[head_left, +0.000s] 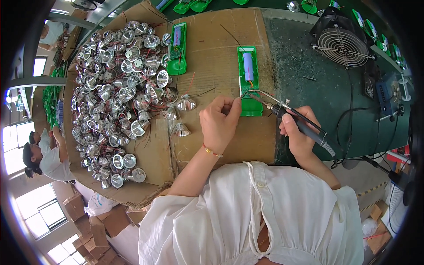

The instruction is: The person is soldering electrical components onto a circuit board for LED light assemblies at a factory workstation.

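Note:
A green plastic housing (pixel 251 108) lies on the cardboard sheet in front of me, with a lilac cylindrical battery (pixel 248 66) and thin wires inside. My right hand (pixel 298 132) grips a soldering iron (pixel 300 126) with a solder feed tube along it, its tip over the lower part of the housing. At the housing's left edge, my left hand (pixel 221 120) is pinched closed by the tip; a dark thin wire seems to run to its fingertips. Another green housing (pixel 177 66) with a battery rests to the left. Loose reflector cups (pixel 186 104) lie beside my left hand.
A big heap of silvery reflector cups with wires (pixel 119 88) fills a cardboard box (pixel 150 176) on the left. A fan with a wire guard (pixel 342 46) stands at the back right, near a blue power unit (pixel 388 92). Cables (pixel 349 115) trail over the green mat. Other people sit far left.

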A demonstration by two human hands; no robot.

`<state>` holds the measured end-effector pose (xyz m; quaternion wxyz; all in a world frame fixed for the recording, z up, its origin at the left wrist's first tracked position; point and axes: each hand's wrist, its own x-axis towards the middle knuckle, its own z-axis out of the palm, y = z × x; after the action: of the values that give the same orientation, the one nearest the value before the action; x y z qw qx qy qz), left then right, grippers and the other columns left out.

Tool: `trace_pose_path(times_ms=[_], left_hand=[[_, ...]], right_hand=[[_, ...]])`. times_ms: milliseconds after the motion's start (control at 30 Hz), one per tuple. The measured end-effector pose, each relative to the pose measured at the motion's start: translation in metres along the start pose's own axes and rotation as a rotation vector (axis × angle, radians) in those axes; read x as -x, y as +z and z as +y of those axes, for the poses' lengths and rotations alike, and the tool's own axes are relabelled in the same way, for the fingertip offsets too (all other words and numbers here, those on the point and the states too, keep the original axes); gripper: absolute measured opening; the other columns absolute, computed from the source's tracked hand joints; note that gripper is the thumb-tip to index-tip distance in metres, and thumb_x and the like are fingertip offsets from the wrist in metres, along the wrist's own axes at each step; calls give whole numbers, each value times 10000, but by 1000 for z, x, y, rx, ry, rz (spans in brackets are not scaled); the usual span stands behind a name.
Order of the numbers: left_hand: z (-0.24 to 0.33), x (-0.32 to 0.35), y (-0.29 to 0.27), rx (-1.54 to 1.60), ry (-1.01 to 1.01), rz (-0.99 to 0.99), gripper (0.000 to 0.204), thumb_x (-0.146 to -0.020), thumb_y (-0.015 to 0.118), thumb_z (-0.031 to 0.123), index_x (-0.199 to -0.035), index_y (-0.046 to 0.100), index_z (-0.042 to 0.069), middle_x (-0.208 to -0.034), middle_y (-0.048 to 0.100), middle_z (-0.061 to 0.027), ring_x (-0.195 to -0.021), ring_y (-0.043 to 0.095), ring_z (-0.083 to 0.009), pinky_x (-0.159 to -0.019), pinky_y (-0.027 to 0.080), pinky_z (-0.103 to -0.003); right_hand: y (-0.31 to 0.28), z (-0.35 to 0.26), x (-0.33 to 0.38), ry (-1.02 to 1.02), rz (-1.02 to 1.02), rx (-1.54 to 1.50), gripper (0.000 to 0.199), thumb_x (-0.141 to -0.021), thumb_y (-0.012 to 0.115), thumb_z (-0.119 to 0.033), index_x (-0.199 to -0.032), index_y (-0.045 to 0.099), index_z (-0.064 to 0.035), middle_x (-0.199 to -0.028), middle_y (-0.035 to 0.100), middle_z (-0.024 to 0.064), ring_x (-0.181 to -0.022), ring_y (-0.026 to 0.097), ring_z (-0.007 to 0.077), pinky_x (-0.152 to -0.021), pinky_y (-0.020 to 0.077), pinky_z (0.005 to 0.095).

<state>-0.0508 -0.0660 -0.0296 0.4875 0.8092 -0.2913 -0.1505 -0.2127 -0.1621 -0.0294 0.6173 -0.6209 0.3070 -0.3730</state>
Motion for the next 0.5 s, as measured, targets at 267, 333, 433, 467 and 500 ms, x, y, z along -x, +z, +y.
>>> trace_pose_path(times_ms=[267,333,433,467,500], left_hand=[[1,0,-2,3,-21,1,192,-782,651,193,-715,627,15,-579,613,-86,-478,578,-161,-482,436,-270],[1,0,-1,-4,-6,5,194,-782,651,196,-714,627,15,-582,616,-87,-481,580,-163,-484,438,-271],[2,-1,1,-18,-1,1,195,-782,651,199,-717,629,17,-588,619,-87,-484,584,-164,-485,441,-273],[1,0,1,-17,-9,2,193,-782,650,199,-716,629,18,-590,620,-88,-485,585,-165,-486,441,-273],[2,-1,0,-17,-16,4,192,-782,649,198,-716,630,19,-593,622,-89,-487,586,-166,-487,442,-273]], right_hand=[[-4,-4,3,13,45,-54,167,-820,627,-87,-861,507,22,-671,593,92,-550,564,99,-477,469,220],[-7,-2,5,7,61,-64,164,-822,623,-82,-868,507,24,-679,591,91,-556,565,100,-480,471,217],[-9,-3,6,8,56,-69,164,-821,624,-82,-869,507,22,-678,589,88,-559,564,99,-481,469,216],[-9,-3,6,6,56,-69,164,-821,624,-82,-869,507,22,-678,589,88,-559,564,99,-481,469,216],[-8,-4,6,14,51,-70,162,-821,623,-80,-870,507,21,-677,589,88,-557,563,99,-482,468,215]])
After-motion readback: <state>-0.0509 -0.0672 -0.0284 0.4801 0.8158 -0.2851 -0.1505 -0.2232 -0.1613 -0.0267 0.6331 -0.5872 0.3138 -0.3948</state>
